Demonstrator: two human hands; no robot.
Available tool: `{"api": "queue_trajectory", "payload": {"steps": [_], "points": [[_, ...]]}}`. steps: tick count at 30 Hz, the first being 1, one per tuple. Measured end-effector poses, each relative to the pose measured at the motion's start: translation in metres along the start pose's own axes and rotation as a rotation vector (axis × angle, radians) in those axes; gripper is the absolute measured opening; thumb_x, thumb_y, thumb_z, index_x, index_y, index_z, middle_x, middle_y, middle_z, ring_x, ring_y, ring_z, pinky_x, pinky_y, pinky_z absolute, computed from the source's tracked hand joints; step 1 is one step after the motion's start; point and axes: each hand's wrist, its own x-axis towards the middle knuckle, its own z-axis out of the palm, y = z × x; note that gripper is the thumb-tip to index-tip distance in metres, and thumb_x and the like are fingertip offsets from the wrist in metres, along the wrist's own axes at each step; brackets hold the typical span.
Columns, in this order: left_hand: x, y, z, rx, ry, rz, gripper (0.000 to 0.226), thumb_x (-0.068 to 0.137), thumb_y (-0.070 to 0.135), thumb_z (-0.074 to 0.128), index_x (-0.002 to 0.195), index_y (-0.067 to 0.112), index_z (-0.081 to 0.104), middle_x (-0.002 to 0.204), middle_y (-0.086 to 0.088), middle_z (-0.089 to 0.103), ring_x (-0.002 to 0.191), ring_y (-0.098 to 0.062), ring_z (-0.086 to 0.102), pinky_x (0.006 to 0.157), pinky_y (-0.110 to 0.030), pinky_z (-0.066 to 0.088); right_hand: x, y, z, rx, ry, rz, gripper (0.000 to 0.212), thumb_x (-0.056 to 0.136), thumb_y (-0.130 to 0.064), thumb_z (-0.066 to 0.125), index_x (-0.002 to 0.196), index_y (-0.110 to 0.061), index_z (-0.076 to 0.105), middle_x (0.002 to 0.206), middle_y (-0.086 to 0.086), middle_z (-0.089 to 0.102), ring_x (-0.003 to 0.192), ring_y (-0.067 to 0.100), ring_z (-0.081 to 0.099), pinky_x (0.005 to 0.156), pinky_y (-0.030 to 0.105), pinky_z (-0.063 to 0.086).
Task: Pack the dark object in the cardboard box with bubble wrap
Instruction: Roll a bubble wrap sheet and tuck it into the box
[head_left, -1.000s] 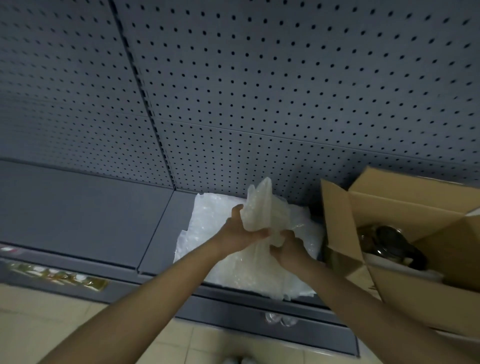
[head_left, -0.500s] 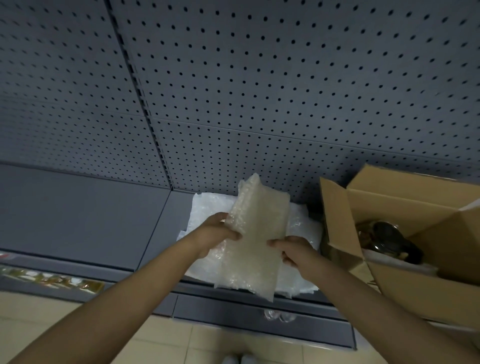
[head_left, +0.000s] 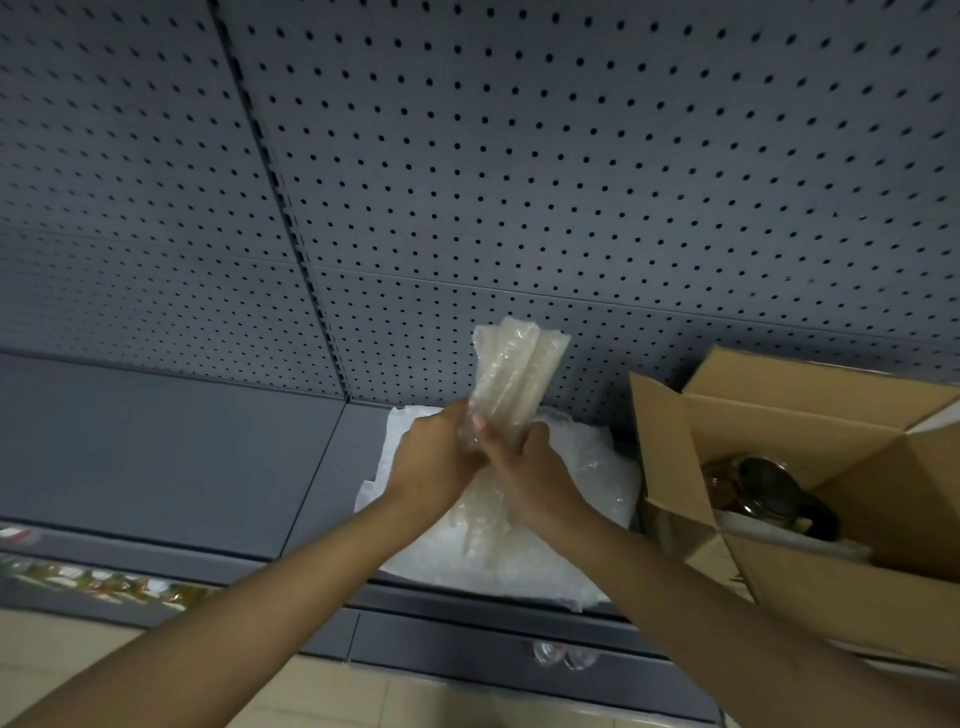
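Shelf (head_left: 171, 452), grey, backed by pegboard (head_left: 571, 182). Left hand (head_left: 434, 465) and right hand (head_left: 530, 467) both clamped on folded bubble wrap (head_left: 511, 379), held upright.

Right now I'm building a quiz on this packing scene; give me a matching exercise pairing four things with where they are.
Things:
1. folded clear bubble wrap piece
2. dark shiny metal object
3. open brown cardboard box
4. loose white bubble wrap pile

Places:
A. inside the box
B. on the grey shelf, under the hands
C. gripped upright by both hands
D. at the shelf's right end

Pairs: 1-C, 2-A, 3-D, 4-B
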Motion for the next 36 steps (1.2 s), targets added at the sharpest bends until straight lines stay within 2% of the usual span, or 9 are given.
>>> {"api": "queue_trajectory", "payload": {"steps": [4, 7, 14, 18, 22, 25, 30, 33, 36], "points": [[0.003, 0.007, -0.004, 0.049, -0.106, 0.135, 0.029, 0.074, 0.015, 0.075, 0.101, 0.013, 0.066, 0.098, -0.005, 0.066, 0.094, -0.018, 0.061, 0.064, -0.012, 0.036, 0.003, -0.007, -0.013, 0.048, 0.032, -0.008, 0.067, 0.084, -0.062, 0.053, 0.129, -0.013, 0.048, 0.123, 0.002, 0.062, 0.096, 0.013, 0.059, 0.078, 0.025, 0.049], [0.005, 0.009, -0.01, -0.028, -0.292, 0.081, 0.061, 0.072, 0.028, 0.081, 0.126, 0.023, 0.055, 0.114, 0.001, 0.042, 0.101, -0.008, 0.043, 0.066, -0.001, 0.036, 0.001, -0.01, -0.022, 0.188, -0.045, 0.082, 0.05, 0.083, -0.062, 0.054, 0.117, -0.025, 0.056, 0.112, -0.004, 0.065, 0.098, 0.016, 0.063, 0.087, 0.04, 0.056], [0.004, 0.02, -0.048, -0.25, -0.624, 0.101, 0.08, 0.075, 0.023, 0.081, 0.143, 0.033, 0.039, 0.124, 0.004, 0.042, 0.117, -0.005, 0.046, 0.098, -0.012, 0.041, 0.003, -0.007, -0.042, 0.221, -0.005, -0.015, 0.053, 0.079, -0.056, 0.064, 0.118, -0.021, 0.061, 0.111, 0.001, 0.07, 0.095, 0.016, 0.069, 0.082, 0.043, 0.059], [0.02, 0.031, -0.081, -0.482, -0.559, 0.124, 0.05, 0.084, 0.003, 0.068, 0.128, 0.023, 0.057, 0.122, 0.0, 0.063, 0.112, -0.009, 0.061, 0.096, -0.013, 0.048, -0.003, -0.015, -0.086, 0.213, 0.088, -0.196, 0.044, 0.086, -0.032, 0.066, 0.125, -0.015, 0.053, 0.109, 0.001, 0.07, 0.088, 0.012, 0.07, 0.066, 0.023, 0.059], [0.027, 0.053, -0.072, -0.5, -0.489, 0.22, 0.042, 0.087, 0.005, 0.066, 0.125, 0.02, 0.062, 0.119, 0.004, 0.068, 0.109, -0.005, 0.063, 0.089, -0.009, 0.049, -0.015, -0.02, -0.14, 0.175, 0.106, -0.289, 0.037, 0.087, -0.027, 0.065, 0.122, -0.019, 0.056, 0.103, -0.008, 0.072, 0.09, 0.009, 0.072, 0.066, 0.024, 0.06], [0.029, 0.079, -0.042, -0.548, -0.387, 0.27, 0.031, 0.087, 0.008, 0.065, 0.112, 0.026, 0.066, 0.119, 0.01, 0.066, 0.107, -0.005, 0.063, 0.097, -0.02, 0.047, -0.026, -0.012, -0.176, 0.172, 0.117, -0.293, 0.037, 0.087, -0.024, 0.064, 0.123, -0.021, 0.055, 0.102, -0.01, 0.071, 0.088, 0.005, 0.071, 0.068, 0.023, 0.06], [0.036, 0.131, 0.015, -0.795, -0.463, 0.08, 0.063, 0.081, 0.014, 0.073, 0.132, 0.034, 0.04, 0.115, 0.004, 0.064, 0.1, -0.006, 0.066, 0.087, -0.03, 0.056, -0.043, 0.013, -0.24, 0.194, 0.057, -0.238, 0.033, 0.09, -0.023, 0.059, 0.123, -0.022, 0.057, 0.111, -0.004, 0.07, 0.094, 0.01, 0.071, 0.071, 0.023, 0.059], [0.04, 0.163, 0.051, -0.786, -0.529, 0.064, 0.055, 0.082, 0.011, 0.072, 0.128, 0.029, 0.047, 0.096, 0.004, 0.072, 0.086, -0.008, 0.073, 0.075, -0.027, 0.061, -0.045, 0.034, -0.274, 0.139, 0.027, -0.2, 0.031, 0.091, -0.03, 0.057, 0.122, -0.024, 0.058, 0.112, -0.006, 0.07, 0.094, 0.006, 0.07, 0.067, 0.017, 0.056], [0.045, 0.192, 0.088, -0.713, -0.509, 0.032, 0.05, 0.08, 0.017, 0.075, 0.123, 0.026, 0.052, 0.1, 0.004, 0.07, 0.085, -0.005, 0.072, 0.076, -0.026, 0.06, -0.038, 0.057, -0.313, 0.13, -0.044, -0.14, 0.04, 0.082, -0.047, 0.059, 0.119, -0.031, 0.06, 0.111, -0.009, 0.071, 0.102, 0.011, 0.068, 0.08, 0.027, 0.054]]}}
